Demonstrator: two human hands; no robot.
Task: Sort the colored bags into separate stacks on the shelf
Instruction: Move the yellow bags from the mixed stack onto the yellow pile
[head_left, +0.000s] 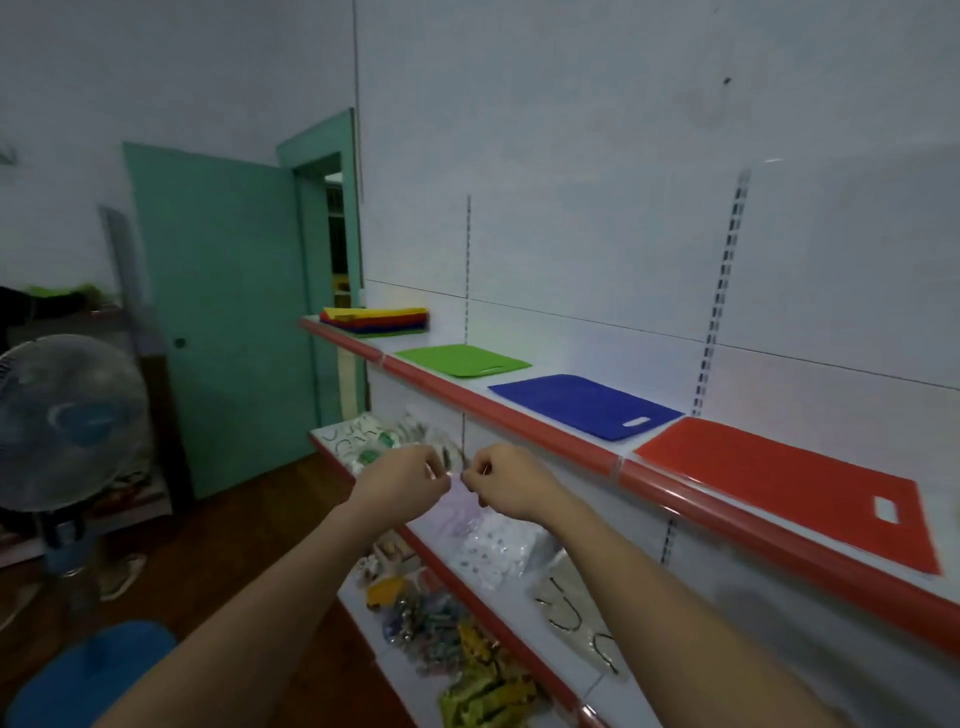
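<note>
a: where are the bags now?

b: on the top shelf (524, 415) i see 3 bags lying flat, each one apart from the others: a green bag (461, 360), a blue bag (584, 404) and a red bag (795, 486). at the far end of this shelf there is the mixed pile (375, 319), yellow on top, not yet sorted.

a: and the hands?

b: the left hand (402, 480) and the right hand (506, 480) are close together in front of the lower shelf, below the red edge. the fingers are curled and nearly meet. maybe they pinch something small and thin between them, but i cannot tell what, it is too blurred. no bag is in them.

a: what could go wrong?

b: i think the pile is far from the hands, so a long reach could drag several bags together and mix colors. also the red bag lies near the edge, a sleeve or arm passing could push it off.
</note>
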